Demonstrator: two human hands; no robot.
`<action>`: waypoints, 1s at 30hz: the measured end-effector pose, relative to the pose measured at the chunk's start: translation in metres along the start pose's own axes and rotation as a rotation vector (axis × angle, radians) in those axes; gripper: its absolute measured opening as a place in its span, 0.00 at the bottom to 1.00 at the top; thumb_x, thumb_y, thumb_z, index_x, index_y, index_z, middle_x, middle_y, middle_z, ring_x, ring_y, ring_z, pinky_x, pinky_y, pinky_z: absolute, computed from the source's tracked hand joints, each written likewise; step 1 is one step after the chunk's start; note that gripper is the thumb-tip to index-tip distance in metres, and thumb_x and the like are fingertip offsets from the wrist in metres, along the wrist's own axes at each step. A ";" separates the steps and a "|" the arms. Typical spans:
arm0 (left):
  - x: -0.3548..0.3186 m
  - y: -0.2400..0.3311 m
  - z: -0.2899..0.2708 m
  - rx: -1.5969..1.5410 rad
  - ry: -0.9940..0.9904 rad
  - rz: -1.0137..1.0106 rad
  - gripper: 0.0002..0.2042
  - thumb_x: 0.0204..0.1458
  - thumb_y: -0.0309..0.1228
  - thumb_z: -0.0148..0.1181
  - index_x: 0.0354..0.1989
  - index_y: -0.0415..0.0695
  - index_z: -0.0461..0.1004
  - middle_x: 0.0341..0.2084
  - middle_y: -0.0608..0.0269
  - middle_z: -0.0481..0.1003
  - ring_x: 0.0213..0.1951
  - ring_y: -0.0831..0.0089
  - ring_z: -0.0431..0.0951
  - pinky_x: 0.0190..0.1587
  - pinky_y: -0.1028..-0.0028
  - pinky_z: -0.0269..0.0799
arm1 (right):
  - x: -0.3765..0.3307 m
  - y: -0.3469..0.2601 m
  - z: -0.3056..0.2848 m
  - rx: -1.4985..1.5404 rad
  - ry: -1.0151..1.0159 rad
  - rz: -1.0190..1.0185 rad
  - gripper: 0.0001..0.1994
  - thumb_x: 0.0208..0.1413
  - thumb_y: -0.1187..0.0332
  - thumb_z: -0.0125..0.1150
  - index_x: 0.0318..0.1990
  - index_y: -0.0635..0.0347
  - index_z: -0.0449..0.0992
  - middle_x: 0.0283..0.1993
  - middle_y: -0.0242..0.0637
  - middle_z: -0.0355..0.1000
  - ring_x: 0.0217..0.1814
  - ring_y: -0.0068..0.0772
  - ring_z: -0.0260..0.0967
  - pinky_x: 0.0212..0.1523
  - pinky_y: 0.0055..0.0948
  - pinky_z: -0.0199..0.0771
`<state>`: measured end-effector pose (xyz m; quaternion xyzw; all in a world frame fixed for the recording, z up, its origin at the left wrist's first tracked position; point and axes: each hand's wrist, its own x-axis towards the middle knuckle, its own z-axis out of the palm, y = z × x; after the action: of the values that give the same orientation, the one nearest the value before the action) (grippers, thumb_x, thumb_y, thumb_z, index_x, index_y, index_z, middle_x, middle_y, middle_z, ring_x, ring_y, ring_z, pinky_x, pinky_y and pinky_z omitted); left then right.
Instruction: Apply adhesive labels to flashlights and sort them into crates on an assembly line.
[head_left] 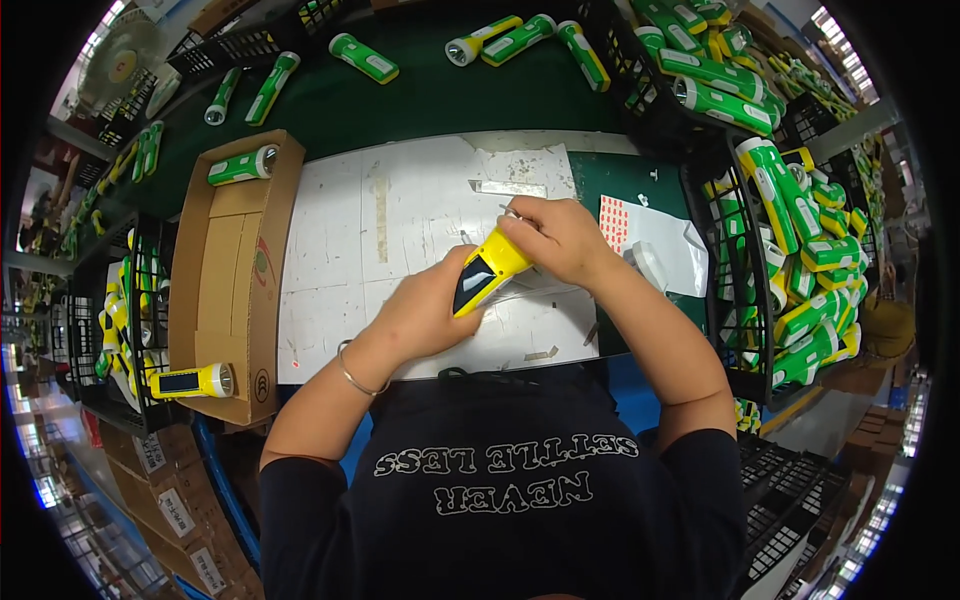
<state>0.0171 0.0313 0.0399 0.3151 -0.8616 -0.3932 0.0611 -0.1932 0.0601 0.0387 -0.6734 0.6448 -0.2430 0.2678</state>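
Observation:
A yellow flashlight (pixel 503 258) with a dark panel on its side is held at a slant over the white work surface (pixel 340 230). My left hand (pixel 425 305) wraps round its lower, near end. My right hand (pixel 560 238) is closed over the upper end, its thumb and fingers bent against the flashlight and hiding that end. A small metallic bit shows by the right fingertips; what it belongs to I cannot make out. Just beyond the hands lies a flat metal strip (pixel 510 188). To the right are a sheet of red-marked stickers (pixel 614 222) and a white roundish piece (pixel 650 265).
An open cardboard box (pixel 285 190) at the left has a green flashlight (pixel 243 166) inside and a yellow one (pixel 190 381) across its near end. Black crates (pixel 757 330) full of green-yellow flashlights stand at the right. Several flashlights lie along the green far surface (pixel 420 105).

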 end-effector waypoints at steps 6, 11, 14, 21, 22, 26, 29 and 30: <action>-0.009 0.020 0.000 -0.050 -0.036 -0.079 0.30 0.41 0.31 0.62 0.53 0.42 0.55 0.31 0.45 0.73 0.35 0.49 0.75 0.38 0.62 0.71 | -0.012 0.009 0.012 0.363 0.197 -0.210 0.15 0.51 0.55 0.48 0.32 0.57 0.73 0.22 0.40 0.70 0.24 0.39 0.69 0.26 0.30 0.66; 0.000 0.000 0.025 -0.008 0.145 0.012 0.30 0.42 0.30 0.60 0.54 0.40 0.55 0.41 0.44 0.68 0.37 0.48 0.73 0.38 0.62 0.71 | -0.005 -0.003 0.003 0.213 0.184 -0.019 0.17 0.51 0.53 0.49 0.29 0.58 0.74 0.22 0.41 0.70 0.25 0.42 0.70 0.27 0.32 0.66; 0.006 0.002 0.025 0.052 0.301 0.158 0.32 0.41 0.30 0.62 0.56 0.40 0.55 0.41 0.48 0.65 0.39 0.50 0.72 0.38 0.63 0.71 | -0.007 -0.006 -0.001 0.228 0.236 0.019 0.18 0.51 0.52 0.49 0.27 0.59 0.74 0.21 0.41 0.70 0.24 0.41 0.69 0.26 0.33 0.65; 0.012 0.012 0.017 0.067 0.406 0.225 0.28 0.39 0.31 0.64 0.51 0.40 0.60 0.36 0.52 0.66 0.34 0.53 0.72 0.36 0.64 0.71 | -0.010 -0.007 0.000 0.247 0.249 0.098 0.18 0.50 0.52 0.51 0.27 0.60 0.74 0.19 0.41 0.69 0.22 0.39 0.68 0.25 0.31 0.64; 0.012 0.011 0.013 0.025 0.239 0.106 0.26 0.39 0.29 0.63 0.49 0.40 0.62 0.31 0.53 0.68 0.31 0.53 0.72 0.34 0.65 0.71 | -0.012 -0.009 0.001 0.237 0.256 0.017 0.17 0.50 0.53 0.52 0.27 0.60 0.74 0.19 0.41 0.69 0.22 0.38 0.68 0.25 0.29 0.64; 0.005 0.014 0.002 -0.564 -0.240 -0.061 0.22 0.39 0.31 0.62 0.44 0.39 0.64 0.19 0.60 0.69 0.21 0.64 0.73 0.27 0.71 0.70 | -0.016 -0.004 0.001 0.451 0.174 -0.204 0.18 0.47 0.55 0.51 0.31 0.63 0.73 0.22 0.40 0.69 0.23 0.30 0.67 0.26 0.24 0.65; -0.001 0.006 0.007 -1.364 -0.708 -0.148 0.22 0.40 0.31 0.63 0.43 0.39 0.64 0.20 0.65 0.68 0.22 0.76 0.71 0.25 0.75 0.67 | -0.019 -0.015 -0.005 0.516 0.147 -0.473 0.22 0.45 0.51 0.49 0.31 0.66 0.73 0.25 0.41 0.70 0.23 0.29 0.67 0.26 0.23 0.65; 0.000 0.004 0.007 -1.339 -0.705 -0.109 0.21 0.40 0.31 0.63 0.43 0.39 0.64 0.20 0.65 0.68 0.21 0.75 0.70 0.26 0.74 0.68 | -0.016 -0.017 -0.005 0.474 0.197 -0.586 0.22 0.45 0.52 0.49 0.31 0.66 0.73 0.24 0.40 0.70 0.23 0.29 0.67 0.26 0.23 0.65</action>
<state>0.0130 0.0378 0.0385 0.1084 -0.3906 -0.9122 -0.0594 -0.1848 0.0767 0.0537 -0.7219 0.3738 -0.5149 0.2720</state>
